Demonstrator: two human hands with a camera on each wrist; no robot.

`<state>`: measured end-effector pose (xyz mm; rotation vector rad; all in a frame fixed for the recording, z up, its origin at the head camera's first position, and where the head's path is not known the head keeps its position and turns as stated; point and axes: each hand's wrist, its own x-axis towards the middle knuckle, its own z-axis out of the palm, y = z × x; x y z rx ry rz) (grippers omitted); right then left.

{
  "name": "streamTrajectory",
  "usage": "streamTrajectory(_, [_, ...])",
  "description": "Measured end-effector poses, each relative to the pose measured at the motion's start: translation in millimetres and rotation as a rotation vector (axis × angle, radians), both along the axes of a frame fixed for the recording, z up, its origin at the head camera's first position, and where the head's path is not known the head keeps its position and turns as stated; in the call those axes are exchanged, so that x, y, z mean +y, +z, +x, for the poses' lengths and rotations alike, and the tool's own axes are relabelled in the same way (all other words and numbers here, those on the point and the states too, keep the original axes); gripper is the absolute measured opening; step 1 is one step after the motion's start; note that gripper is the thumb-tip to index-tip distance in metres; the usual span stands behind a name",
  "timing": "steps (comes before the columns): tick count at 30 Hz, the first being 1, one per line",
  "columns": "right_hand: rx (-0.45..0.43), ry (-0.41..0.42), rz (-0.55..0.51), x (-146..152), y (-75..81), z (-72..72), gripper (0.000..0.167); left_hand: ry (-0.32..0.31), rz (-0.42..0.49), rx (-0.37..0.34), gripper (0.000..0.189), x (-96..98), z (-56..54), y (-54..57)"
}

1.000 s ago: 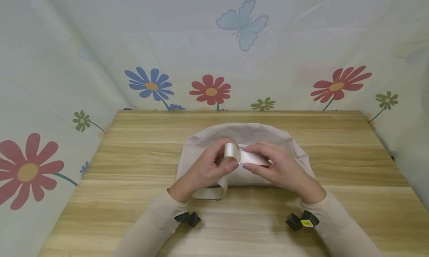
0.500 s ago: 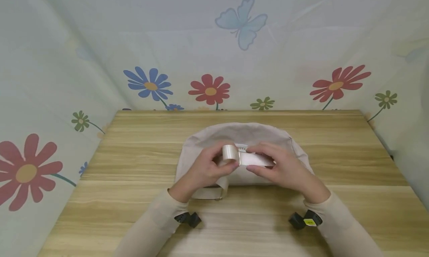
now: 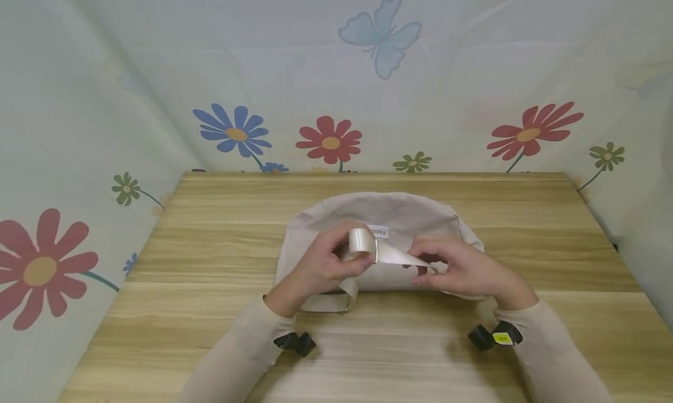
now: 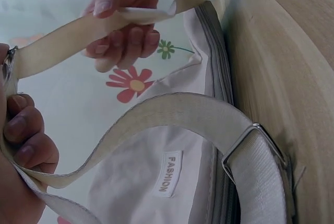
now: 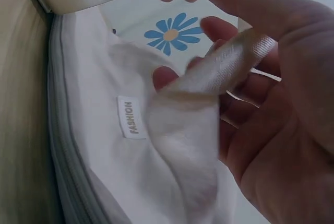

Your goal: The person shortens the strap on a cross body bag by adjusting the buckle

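A beige fabric bag (image 3: 405, 216) with a small "FASHION" label (image 3: 380, 232) lies on the wooden table (image 3: 210, 245). Its webbing strap (image 3: 394, 252) runs between both hands above the bag. My left hand (image 3: 328, 263) grips the strap at a metal slider buckle (image 3: 375, 249), where the strap loops over. My right hand (image 3: 462, 268) pinches the strap further right, near the bag's right end. In the left wrist view the strap (image 4: 172, 114) curves down to a second metal buckle (image 4: 253, 148) beside the zipper (image 4: 219, 67). The right wrist view shows the strap (image 5: 229, 65) crossing my fingers (image 5: 250, 4).
Floral curtains (image 3: 326, 87) close in the table on the back and both sides. Bare wood lies left, right and in front of the bag. A black wrist camera (image 3: 294, 343) sits on each forearm.
My right hand has slid to the right along the strap, away from the buckle, drawing the strap out longer. The left hand has stayed at the buckle.
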<state>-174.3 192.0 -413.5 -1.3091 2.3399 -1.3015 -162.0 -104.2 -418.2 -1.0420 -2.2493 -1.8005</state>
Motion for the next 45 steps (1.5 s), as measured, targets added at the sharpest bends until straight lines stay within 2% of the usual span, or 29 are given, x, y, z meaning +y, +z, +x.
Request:
streamTrajectory(5, [-0.138, -0.049, 0.038, -1, -3.7, -0.1, 0.020, -0.004, 0.004, 0.016, 0.031, -0.9, -0.2, 0.2])
streamTrajectory(8, [-0.172, -0.045, 0.040, 3, -7.6, -0.5, 0.024, 0.008, 0.011, 0.026, 0.031, -2.5, -0.5, -1.1])
streamTrajectory(13, [-0.248, 0.080, -0.003, 15, -11.7, -2.2, 0.028, 0.025, 0.015, 0.035, 0.031, -5.2, -1.4, -2.1])
streamTrajectory(17, [-0.349, 0.206, -0.021, 22, -10.8, -3.9, 0.031, 0.025, 0.012, 0.040, 0.031, -5.7, -1.4, -1.0])
streamTrajectory(19, [-0.384, 0.231, -0.015, 24, -10.0, -4.5, 0.027, 0.024, 0.011, 0.037, 0.031, -5.5, -1.2, -0.3])
streamTrajectory(21, [-0.399, 0.216, 0.007, 25, -8.9, -4.6, 0.022, 0.024, 0.010, 0.031, 0.031, -5.1, -1.2, -0.2])
streamTrajectory(25, [-0.308, 0.098, 0.090, 26, -8.4, -4.0, 0.017, 0.017, 0.011, 0.028, 0.031, -3.8, -1.3, -0.2])
streamTrajectory(29, [-0.110, -0.052, 0.150, 25, -10.2, -4.0, 0.017, 0.012, 0.008, 0.033, 0.032, -3.0, -1.2, 0.0])
streamTrajectory(33, [0.057, -0.173, 0.134, 24, -11.6, -4.7, 0.026, 0.012, 0.005, 0.053, 0.032, -3.4, -1.2, -0.1])
streamTrajectory(37, [0.195, -0.218, 0.093, 24, -11.2, -4.4, 0.032, 0.007, 0.013, 0.070, 0.032, -4.4, -1.3, -0.6])
streamTrajectory(40, [0.253, -0.225, 0.081, 26, -10.7, -2.7, 0.032, 0.011, 0.022, 0.068, 0.032, -5.6, -0.7, 0.0])
streamTrajectory(45, [0.268, -0.207, 0.029, 30, -8.9, 3.5, 0.039, 0.019, 0.022, 0.061, 0.031, -6.7, -0.3, -0.3])
